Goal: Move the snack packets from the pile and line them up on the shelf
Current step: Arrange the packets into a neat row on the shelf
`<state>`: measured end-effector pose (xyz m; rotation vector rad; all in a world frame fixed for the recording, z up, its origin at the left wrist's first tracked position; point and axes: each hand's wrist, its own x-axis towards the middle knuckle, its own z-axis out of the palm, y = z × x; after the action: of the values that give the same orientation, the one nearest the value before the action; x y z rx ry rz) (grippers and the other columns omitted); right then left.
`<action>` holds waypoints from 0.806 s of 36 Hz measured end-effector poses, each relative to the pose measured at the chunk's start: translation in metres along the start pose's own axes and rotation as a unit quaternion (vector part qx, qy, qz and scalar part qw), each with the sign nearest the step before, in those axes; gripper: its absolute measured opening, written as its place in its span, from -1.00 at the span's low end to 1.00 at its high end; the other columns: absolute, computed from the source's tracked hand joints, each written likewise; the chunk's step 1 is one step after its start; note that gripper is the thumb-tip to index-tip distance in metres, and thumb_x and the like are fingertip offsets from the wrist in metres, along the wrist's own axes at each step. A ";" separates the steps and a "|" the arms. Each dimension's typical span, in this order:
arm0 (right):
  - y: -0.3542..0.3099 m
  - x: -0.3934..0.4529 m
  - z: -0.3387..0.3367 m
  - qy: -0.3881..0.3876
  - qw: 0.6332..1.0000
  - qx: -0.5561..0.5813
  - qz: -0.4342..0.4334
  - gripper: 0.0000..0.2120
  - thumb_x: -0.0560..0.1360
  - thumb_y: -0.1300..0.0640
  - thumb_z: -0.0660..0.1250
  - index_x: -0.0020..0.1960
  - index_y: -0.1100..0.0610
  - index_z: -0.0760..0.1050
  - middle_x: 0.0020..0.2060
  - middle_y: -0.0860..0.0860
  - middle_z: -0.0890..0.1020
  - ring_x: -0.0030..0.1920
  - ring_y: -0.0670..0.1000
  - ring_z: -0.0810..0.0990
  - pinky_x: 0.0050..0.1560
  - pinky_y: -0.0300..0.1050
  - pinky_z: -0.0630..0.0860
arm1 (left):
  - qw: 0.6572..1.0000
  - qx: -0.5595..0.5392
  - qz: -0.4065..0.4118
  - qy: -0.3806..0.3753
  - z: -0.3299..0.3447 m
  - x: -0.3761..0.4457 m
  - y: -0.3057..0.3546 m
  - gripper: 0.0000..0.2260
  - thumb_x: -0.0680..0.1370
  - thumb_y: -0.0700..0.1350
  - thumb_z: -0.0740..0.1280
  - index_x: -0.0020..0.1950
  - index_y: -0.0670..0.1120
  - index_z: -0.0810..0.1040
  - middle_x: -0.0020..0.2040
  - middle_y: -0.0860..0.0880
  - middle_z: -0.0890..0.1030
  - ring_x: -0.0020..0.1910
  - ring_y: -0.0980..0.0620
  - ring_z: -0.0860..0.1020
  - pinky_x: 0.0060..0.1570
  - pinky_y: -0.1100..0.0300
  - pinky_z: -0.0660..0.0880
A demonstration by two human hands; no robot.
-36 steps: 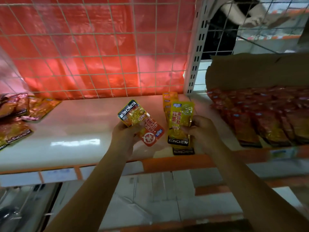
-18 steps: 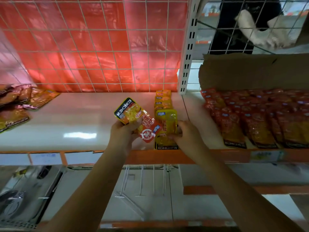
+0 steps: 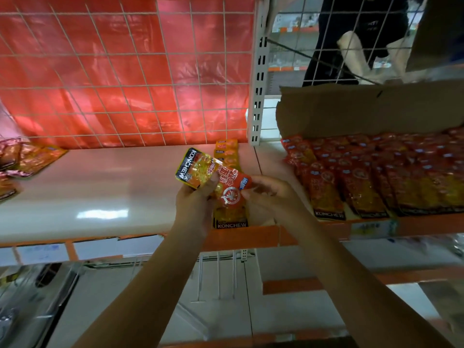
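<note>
So both hands are on 1 packet (image 3: 213, 178) over the shelf's (image 3: 113, 187) front edge: left hand (image 3: 194, 204) grips its lower end, right hand (image 3: 266, 194) pinches the red end. Looks light, crinkly, slippery foil; best held by the sealed edges. Lined-up row (image 3: 228, 156) sits just behind.

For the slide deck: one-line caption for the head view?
Both hands, left hand and right hand, grip a red-and-yellow foil snack packet above the white shelf.

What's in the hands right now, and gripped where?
One snack packet, held above the shelf. The left hand grips its middle, thumb across the front; the right hand pinches its red end between the fingers.
</note>
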<state>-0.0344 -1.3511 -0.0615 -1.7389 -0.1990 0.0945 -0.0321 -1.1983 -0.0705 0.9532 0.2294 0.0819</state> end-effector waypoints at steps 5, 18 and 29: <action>0.002 -0.006 -0.013 0.055 0.995 0.077 0.031 -0.85 0.46 0.20 0.38 0.01 0.09 0.50 -0.12 -0.06 0.63 -0.15 -0.13 0.60 -0.22 -0.32 0.51 | 0.999 -0.035 -0.007 -0.007 0.033 -0.009 -0.012 -0.76 0.50 -0.31 0.31 0.17 -0.25 0.49 -0.12 -0.10 0.63 -0.27 0.02 0.62 -0.40 0.27 0.53; 0.004 -0.006 -0.114 0.284 0.958 0.040 -0.028 -0.71 0.51 0.38 0.23 0.03 0.05 0.58 -0.18 0.00 0.60 -0.17 -0.07 0.53 -0.17 -0.33 0.45 | 0.980 0.165 0.093 -0.062 0.053 -0.001 -0.034 -0.76 0.44 -0.49 0.25 -0.22 -0.17 0.52 -0.40 0.01 0.61 -0.39 0.11 0.58 -0.34 0.32 0.50; 0.002 0.033 -0.145 0.194 0.937 -0.283 -0.064 -0.62 0.52 0.43 0.13 0.21 0.17 0.55 -0.16 -0.05 0.50 -0.20 -0.09 0.44 -0.30 -0.32 0.30 | 0.722 0.615 0.239 -0.208 0.068 -0.003 -0.065 -0.82 0.55 -0.23 0.26 0.11 -0.13 0.58 0.03 -0.06 0.63 -0.02 0.01 0.57 0.03 0.20 0.48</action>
<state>0.0239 -1.4854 -0.0361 -2.2678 -0.0464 -0.4405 -0.0218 -1.2908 -0.0850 2.3296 -0.4860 0.1942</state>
